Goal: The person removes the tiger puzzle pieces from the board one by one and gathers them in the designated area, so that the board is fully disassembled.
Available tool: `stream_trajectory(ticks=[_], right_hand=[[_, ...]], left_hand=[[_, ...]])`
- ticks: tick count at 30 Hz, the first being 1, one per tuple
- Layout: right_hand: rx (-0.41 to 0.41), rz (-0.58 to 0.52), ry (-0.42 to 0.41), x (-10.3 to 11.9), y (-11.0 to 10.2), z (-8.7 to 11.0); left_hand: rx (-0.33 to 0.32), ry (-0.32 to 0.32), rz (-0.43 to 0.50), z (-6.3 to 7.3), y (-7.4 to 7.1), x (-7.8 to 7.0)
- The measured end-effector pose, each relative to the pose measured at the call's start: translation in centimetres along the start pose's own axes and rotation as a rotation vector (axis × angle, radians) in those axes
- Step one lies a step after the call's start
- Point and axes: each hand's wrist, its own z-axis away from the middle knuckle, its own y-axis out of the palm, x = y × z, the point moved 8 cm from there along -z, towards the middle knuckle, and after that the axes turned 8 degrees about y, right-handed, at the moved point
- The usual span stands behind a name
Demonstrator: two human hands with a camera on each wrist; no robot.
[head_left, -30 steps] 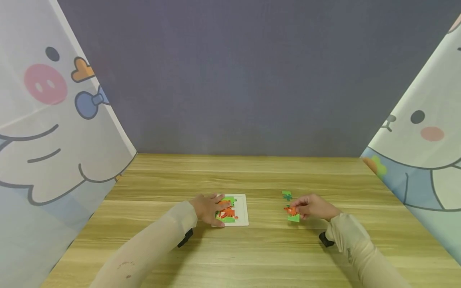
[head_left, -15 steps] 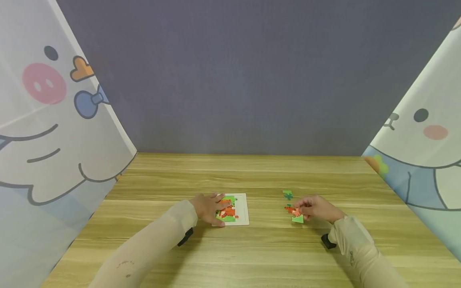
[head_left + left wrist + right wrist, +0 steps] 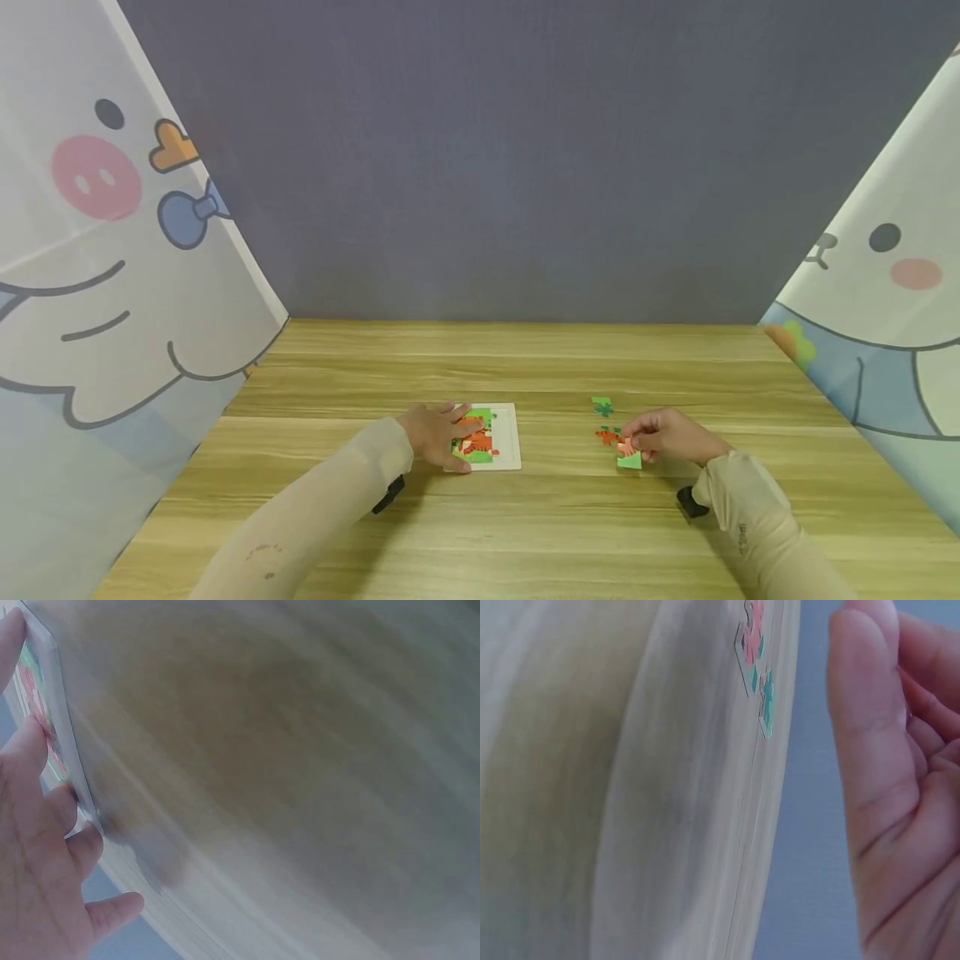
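My left hand (image 3: 430,435) lies with spread fingers over the left part of a white-framed jigsaw puzzle (image 3: 512,437), whose assembled pieces show an orange animal on green. In the left wrist view, the fingertips touch the edge of the puzzle tray (image 3: 67,735). To the right, my right hand (image 3: 667,437) pinches an orange-and-green jigsaw piece (image 3: 629,458) between thumb and fingers, low over the table. Just left of it lies a loose orange piece (image 3: 606,436). The held piece is out of sight in the right wrist view, where the thumb (image 3: 866,712) shows.
A green jigsaw piece (image 3: 602,406) lies farther back on the wooden table (image 3: 480,525). A dark grey panel (image 3: 480,167) stands behind the table. Cartoon-printed cloths, one on the left (image 3: 150,333) and one on the right (image 3: 885,333), flank it.
My right hand has shifted a little to the right with the orange-and-green jigsaw piece, so the loose orange piece shows more fully. My left hand has stayed on the puzzle.
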Motion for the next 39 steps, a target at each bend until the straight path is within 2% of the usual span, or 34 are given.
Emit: stream_trajectory(ticks=[10, 30, 39], right_hand=[[0.060, 0.008, 0.020, -0.3, 0.6, -0.2], [0.108, 0.055, 0.011, -0.5, 1.5, -1.1], [0.115, 0.082, 0.021, -0.7, 1.5, -1.1]], left_hand=[[-0.004, -0.004, 0.025, 0.0, 0.0, 0.0], [-0.006, -0.018, 0.035, 0.1, 0.1, 0.3], [-0.005, 0.003, 0.022, 0.0, -0.1, 0.1]])
